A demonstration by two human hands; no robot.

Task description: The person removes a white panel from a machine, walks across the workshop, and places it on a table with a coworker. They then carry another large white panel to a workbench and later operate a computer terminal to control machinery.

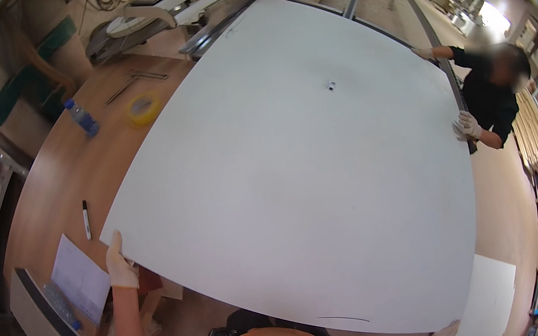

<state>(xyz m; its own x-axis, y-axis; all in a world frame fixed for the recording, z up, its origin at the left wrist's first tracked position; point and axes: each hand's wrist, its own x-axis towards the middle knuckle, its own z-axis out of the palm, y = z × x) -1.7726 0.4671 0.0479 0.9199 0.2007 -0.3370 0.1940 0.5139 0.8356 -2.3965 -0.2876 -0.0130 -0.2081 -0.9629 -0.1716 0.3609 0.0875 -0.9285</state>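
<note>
The right hand point(447, 333), pale-gloved, touches the near right corner of a white panel point(301, 184); how wide its fingers stand I cannot tell. The left hand point(120, 262), also gloved, is closed on the near left corner, fingers partly hidden. The panel spans between both hands and stretches far beyond their fingers: broad, smooth, with 1 dark curved line left of the right fingers and 1 small dark mark farther out. Beyond, a co-worker point(487, 90) touches its right edge.
</note>
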